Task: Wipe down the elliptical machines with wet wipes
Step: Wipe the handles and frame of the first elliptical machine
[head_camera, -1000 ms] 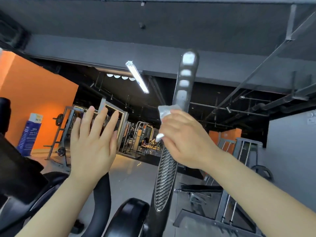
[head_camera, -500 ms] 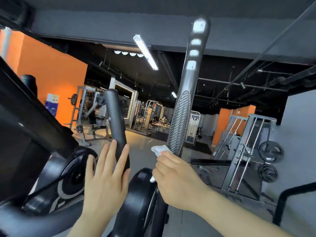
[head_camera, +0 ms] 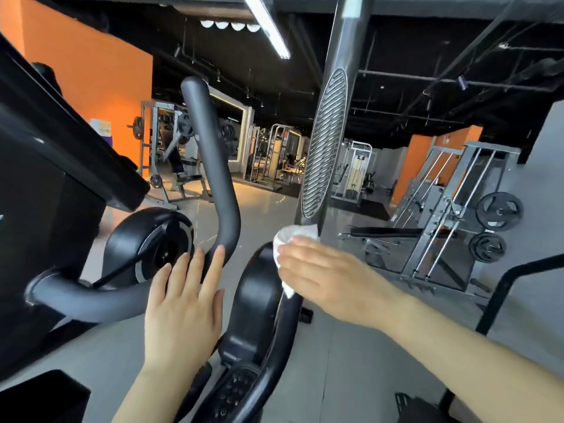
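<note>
Right hand (head_camera: 329,276) lower on handlebar (head_camera: 328,141), grip round wet wipe (head_camera: 293,236); left hand (head_camera: 186,306) flat.

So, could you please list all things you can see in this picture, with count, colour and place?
moving handle: one, grey with ribbed grip, centre, upright
wet wipe: one, white, against the moving handle's lower part, under the right hand
curved handlebar: one, dark grey, left of centre
flywheel housing: one, black, left
console: one, black, far left
weight rack: one, grey, with black plates, right
wall: orange, back left
ceiling lamp: one, white, top
left hand: open, fingers straight, near the curved handlebar
right hand: holds the wet wipe
</note>
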A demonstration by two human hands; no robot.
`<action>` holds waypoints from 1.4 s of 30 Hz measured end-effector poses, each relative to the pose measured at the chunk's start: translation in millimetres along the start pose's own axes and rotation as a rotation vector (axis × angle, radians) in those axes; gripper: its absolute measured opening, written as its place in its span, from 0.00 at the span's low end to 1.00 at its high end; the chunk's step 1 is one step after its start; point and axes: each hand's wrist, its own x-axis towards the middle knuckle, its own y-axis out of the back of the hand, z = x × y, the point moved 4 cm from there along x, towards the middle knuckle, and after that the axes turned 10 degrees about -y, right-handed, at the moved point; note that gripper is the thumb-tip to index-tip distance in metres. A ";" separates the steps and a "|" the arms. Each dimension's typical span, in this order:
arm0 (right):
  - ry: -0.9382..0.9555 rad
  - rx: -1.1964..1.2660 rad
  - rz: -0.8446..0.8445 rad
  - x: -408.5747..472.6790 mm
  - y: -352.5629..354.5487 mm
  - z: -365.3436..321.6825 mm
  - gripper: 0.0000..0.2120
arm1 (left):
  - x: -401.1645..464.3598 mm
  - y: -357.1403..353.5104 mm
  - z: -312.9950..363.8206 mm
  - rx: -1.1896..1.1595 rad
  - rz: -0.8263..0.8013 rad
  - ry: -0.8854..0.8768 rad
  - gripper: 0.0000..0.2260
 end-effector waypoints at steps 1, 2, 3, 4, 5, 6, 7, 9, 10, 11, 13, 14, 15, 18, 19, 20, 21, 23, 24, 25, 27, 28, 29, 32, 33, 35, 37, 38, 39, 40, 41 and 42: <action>-0.037 0.008 0.089 4.9 11.2 13.6 0.14 | 0.7 -0.2 0.2 0.013 0.001 0.004 0.24; -0.067 0.005 0.143 8.2 18.0 26.6 0.14 | 1.3 -0.8 0.9 0.028 0.002 0.005 0.24; -0.082 -0.009 0.158 9.7 18.8 37.6 0.14 | 1.6 -1.6 2.0 0.041 -0.002 0.003 0.24; -0.085 -0.024 0.137 9.3 14.1 45.3 0.16 | 1.5 -2.8 2.8 0.052 -0.012 0.000 0.24; -0.077 -0.033 0.099 6.8 4.4 47.8 0.18 | 1.1 -3.9 3.0 0.060 -0.026 -0.004 0.24; -0.064 -0.031 0.068 1.8 -8.1 44.8 0.19 | 0.7 -4.6 2.8 0.068 -0.041 -0.008 0.24; -0.058 -0.016 0.052 -4.9 -21.1 37.6 0.18 | -0.1 -5.0 2.2 0.079 -0.053 -0.013 0.24; -0.072 0.029 0.047 -20.7 -43.6 15.2 0.15 | -2.2 -5.6 0.7 0.093 -0.069 -0.028 0.25; -0.085 0.049 0.040 -28.5 -52.3 1.6 0.15 | -3.1 -5.5 -0.3 0.095 -0.078 -0.038 0.25; -0.093 0.067 0.033 -36.3 -61.1 -13.2 0.17 | -4.0 -4.8 -1.0 0.098 -0.084 -0.054 0.25; -0.108 0.125 0.030 -55.5 -80.4 -44.9 0.18 | -9.7 -2.8 -1.3 0.101 -0.085 -0.100 0.25; -0.129 0.176 0.014 -67.7 -92.3 -61.9 0.16 | -16.7 -1.4 -0.1 0.089 -0.079 -0.111 0.24; -0.159 0.234 -0.010 -79.1 -103.0 -79.7 0.14 | -27.0 0.1 2.6 0.062 -0.072 -0.105 0.24; -0.295 0.381 -0.077 -102.9 -123.3 -132.8 0.13 | -74.0 2.8 17.4 -0.068 -0.079 -0.042 0.22; -0.353 0.424 -0.079 -104.7 -124.7 -146.0 0.12 | -90.3 4.3 21.9 -0.105 -0.097 -0.017 0.22; -0.409 0.473 -0.081 -103.7 -124.3 -158.1 0.11 | -105.2 5.6 24.7 -0.130 -0.119 0.011 0.22; -0.454 0.526 -0.079 -101.2 -123.4 -169.3 0.10 | -117.4 7.0 26.1 -0.145 -0.137 0.041 0.21; -0.505 0.616 -0.078 -93.6 -119.7 -192.6 0.10 | -134.8 11.6 25.7 -0.181 -0.158 0.106 0.21; -0.525 0.678 -0.108 -89.4 -119.4 -206.1 0.10 | -139.5 15.0 24.5 -0.209 -0.159 0.139 0.20; -0.536 0.746 -0.151 -85.2 -117.7 -218.8 0.10 | -142.7 18.3 22.8 -0.237 -0.157 0.167 0.20; -0.580 0.945 -0.253 -78.8 -115.4 -239.2 0.10 | -148.0 25.9 16.5 -0.302 -0.147 0.223 0.20; -0.642 1.123 -0.314 -73.1 -108.7 -242.7 0.10 | -150.5 30.7 12.2 -0.337 -0.138 0.262 0.19; -0.740 1.326 -0.380 -67.3 -100.6 -240.4 0.11 | -152.8 35.8 6.9 -0.384 -0.129 0.313 0.19; -1.043 1.865 -0.528 -55.1 -78.5 -227.2 0.12 | -156.3 49.9 -6.4 -0.583 -0.108 0.576 0.17; -1.135 1.969 -0.520 -52.4 -74.2 -221.3 0.11 | -155.8 54.2 -7.6 -0.648 -0.096 0.687 0.15; -1.286 2.122 -0.492 -46.0 -66.1 -211.0 0.10 | -152.6 61.1 -4.2 -0.837 -0.096 0.925 0.08; -1.335 2.197 -0.462 -39.4 -58.7 -202.4 0.10 | -147.2 66.7 7.8 -1.171 -0.133 1.144 0.10; -1.328 2.224 -0.453 -36.1 -54.5 -198.2 0.11 | -144.6 70.2 13.9 -1.313 -0.170 1.198 0.14; -1.319 2.235 -0.440 -33.9 -52.8 -195.7 0.10 | -142.6 74.0 18.7 -1.395 -0.216 1.198 0.17; -1.296 2.224 -0.420 -31.5 -50.1 -193.0 0.09 | -140.5 77.7 22.1 -1.443 -0.241 1.182 0.17; -1.269 2.173 -0.382 -29.6 -50.1 -191.1 0.08 | -139.3 81.0 23.4 -1.471 -0.235 1.176 0.14; -1.232 2.088 -0.330 -27.4 -50.4 -189.7 0.08 | -140.0 82.3 22.9 -1.470 -0.204 1.195 0.11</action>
